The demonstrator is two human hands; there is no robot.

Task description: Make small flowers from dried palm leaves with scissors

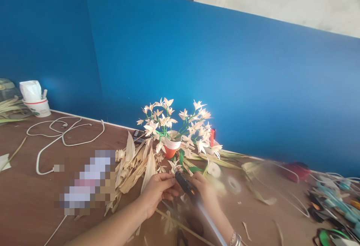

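Flowers [152, 127] with pale, pointed petals and green stems spread to both sides of a red paper cup [171, 152] with a ribbed white rim, which stands upright on the brown worktop [112, 223] close to the blue partition [197, 66]. In front of the cup, the right hand [203, 188] grips a black hot glue gun [186, 185], its nozzle pointing away from the person and a translucent glue stick [212, 221] trailing from its back end. The left hand [161, 191] is just beside the nozzle, fingers curled and thumb drawn toward the forefinger; a small pale flower [174, 166] sits just beyond these fingertips, but whether they pinch it cannot be told. A silver bracelet [236, 239] circles the right wrist. Dried husks [137, 163] lie heaped left of the cup, and a strip of green tape [182, 157] shows just to its right, near a white roll [214, 170]. Farther left, a pixelated oblong [87, 186] lies near a loose white cable [42, 156], and a white paper tub [39, 109] stands by the partition. Tangled tools [323, 204], some with light-blue parts, crowd the right edge, near a blurred red object [295, 171].
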